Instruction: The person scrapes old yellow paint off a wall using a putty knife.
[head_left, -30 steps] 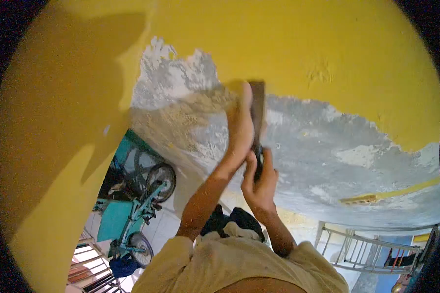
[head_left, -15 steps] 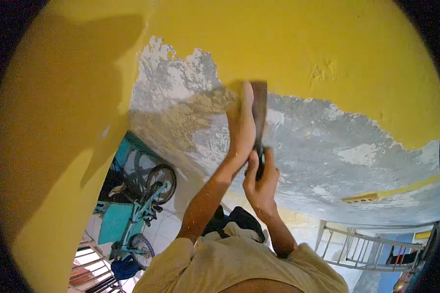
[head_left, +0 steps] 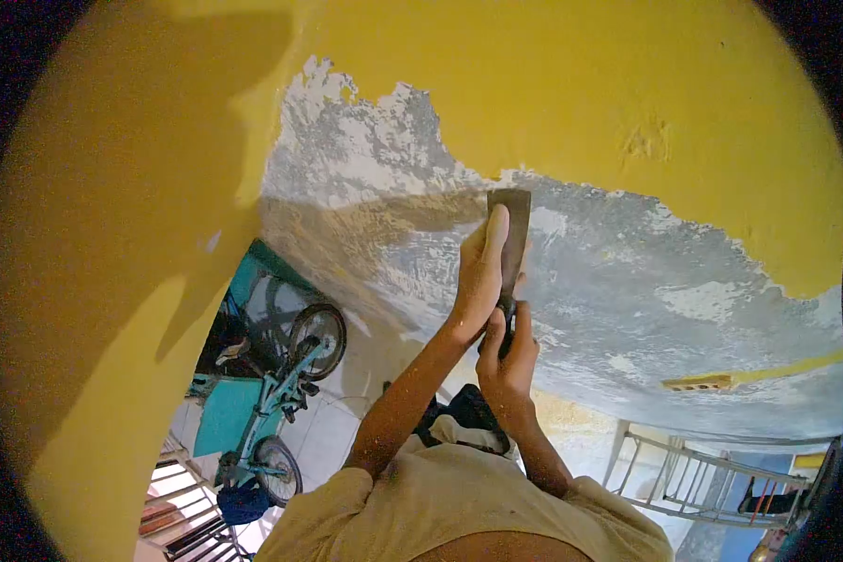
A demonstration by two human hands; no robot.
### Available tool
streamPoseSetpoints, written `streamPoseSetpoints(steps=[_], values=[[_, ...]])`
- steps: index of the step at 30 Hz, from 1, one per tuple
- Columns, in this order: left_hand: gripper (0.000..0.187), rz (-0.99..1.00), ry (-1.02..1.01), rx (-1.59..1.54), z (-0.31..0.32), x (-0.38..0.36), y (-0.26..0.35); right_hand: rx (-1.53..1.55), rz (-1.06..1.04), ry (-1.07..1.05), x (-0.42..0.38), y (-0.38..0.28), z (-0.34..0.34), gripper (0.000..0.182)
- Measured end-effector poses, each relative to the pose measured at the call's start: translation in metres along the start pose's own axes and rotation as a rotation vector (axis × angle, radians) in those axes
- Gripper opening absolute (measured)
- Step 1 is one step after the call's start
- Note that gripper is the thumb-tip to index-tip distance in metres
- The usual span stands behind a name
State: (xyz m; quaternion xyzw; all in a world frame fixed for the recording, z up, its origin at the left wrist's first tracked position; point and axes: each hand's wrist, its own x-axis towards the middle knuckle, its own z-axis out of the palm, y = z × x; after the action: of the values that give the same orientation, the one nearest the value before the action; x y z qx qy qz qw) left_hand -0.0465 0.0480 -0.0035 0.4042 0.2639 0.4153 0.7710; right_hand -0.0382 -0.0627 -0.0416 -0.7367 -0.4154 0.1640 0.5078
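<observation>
A paint scraper (head_left: 513,229) with a wide, dull metal blade and a dark handle points up against the wall. My right hand (head_left: 510,367) is wrapped round its handle. Higher up, my left hand (head_left: 480,272) grips the blade from the left side, thumb lying flat along the metal. The blade's top edge is just below the ragged border of the yellow paint (head_left: 571,103). Around both hands spreads a bare patch (head_left: 599,262) of grey and white plaster, with a shadow across its left part.
A yellow wall (head_left: 112,234) meets this one at a corner on the left. Down at lower left stands a teal bicycle (head_left: 267,403) on a tiled floor. A metal ladder (head_left: 702,478) lies to the lower right, below a yellow strip (head_left: 712,382) on the wall.
Both hands have drawn the scraper down, from overlapping the yellow paint border to just below it. The view has shifted slightly.
</observation>
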Motion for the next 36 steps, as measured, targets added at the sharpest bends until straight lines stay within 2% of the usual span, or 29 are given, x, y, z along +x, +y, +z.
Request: streamPoseSetpoints(steps=[1,2,3,4,6,7,8,10,11,14,15,18,19,21,24,26,28,30,32,34,35,36], values=[[0.05,-0.009,-0.024,-0.021,-0.002,-0.001,-0.001,0.045,-0.018,0.015,0.004,-0.01,0.001,0.024],[0.05,-0.005,0.039,0.02,0.002,0.002,0.013,0.089,-0.032,0.03,0.008,-0.022,0.001,0.023],[0.051,0.032,0.024,0.01,0.003,0.008,0.024,0.067,0.03,-0.03,0.016,-0.043,-0.006,0.022],[0.052,0.073,0.01,-0.001,0.003,0.01,0.03,0.064,0.033,-0.031,0.013,-0.037,-0.004,0.022],[0.052,0.026,-0.004,0.081,0.0,0.0,0.022,-0.025,-0.064,0.061,0.005,-0.019,0.005,0.022],[0.054,-0.013,-0.017,0.061,-0.005,0.002,0.001,-0.037,-0.032,0.049,-0.001,-0.011,0.005,0.023],[0.052,-0.007,0.095,0.045,0.006,-0.003,0.005,-0.037,-0.051,0.04,0.004,-0.013,0.007,0.023],[0.051,-0.066,0.033,0.061,-0.004,0.004,0.011,-0.039,-0.111,0.171,-0.002,-0.016,0.014,0.019],[0.051,-0.084,0.032,0.061,-0.005,0.004,0.01,0.042,-0.058,0.091,-0.003,-0.026,0.01,0.019],[0.049,-0.016,0.014,0.041,-0.005,0.0,0.004,0.093,-0.072,0.088,-0.002,-0.012,0.006,0.018],[0.049,-0.021,0.051,0.017,-0.002,0.0,0.002,0.089,-0.015,0.063,-0.003,-0.016,0.002,0.017],[0.053,0.037,0.124,0.023,0.005,0.004,0.016,-0.002,-0.118,0.042,0.005,-0.019,0.002,0.019],[0.054,0.037,0.048,0.047,0.0,0.006,0.015,0.063,-0.037,0.007,0.005,-0.02,0.002,0.018],[0.053,-0.015,0.038,0.056,0.001,-0.006,-0.003,0.067,-0.011,0.025,-0.008,-0.015,-0.005,0.018],[0.052,-0.029,0.031,0.061,0.0,-0.001,-0.002,0.03,-0.038,0.051,-0.002,-0.015,-0.003,0.016],[0.052,0.042,0.118,0.103,0.003,0.005,0.013,0.104,-0.2,0.128,0.008,-0.021,0.005,0.016],[0.05,0.071,0.105,0.115,-0.008,-0.003,-0.013,0.091,-0.123,0.048,-0.002,-0.006,-0.005,0.017],[0.044,0.267,0.197,0.398,-0.019,-0.015,-0.055,0.123,0.139,-0.006,-0.026,0.012,-0.014,0.017],[0.042,0.25,0.137,0.385,-0.038,-0.048,-0.089,0.052,0.268,-0.104,-0.051,0.037,-0.028,0.019],[0.034,0.034,0.154,0.307,-0.079,-0.084,-0.122,-0.041,0.262,-0.162,-0.077,0.063,-0.044,0.02],[0.031,0.079,0.186,0.517,-0.123,-0.098,-0.161,-0.036,0.263,-0.167,-0.092,0.075,-0.054,0.02],[0.028,0.128,0.223,0.722,-0.167,-0.111,-0.195,-0.176,0.238,-0.159,-0.106,0.087,-0.065,0.022]])
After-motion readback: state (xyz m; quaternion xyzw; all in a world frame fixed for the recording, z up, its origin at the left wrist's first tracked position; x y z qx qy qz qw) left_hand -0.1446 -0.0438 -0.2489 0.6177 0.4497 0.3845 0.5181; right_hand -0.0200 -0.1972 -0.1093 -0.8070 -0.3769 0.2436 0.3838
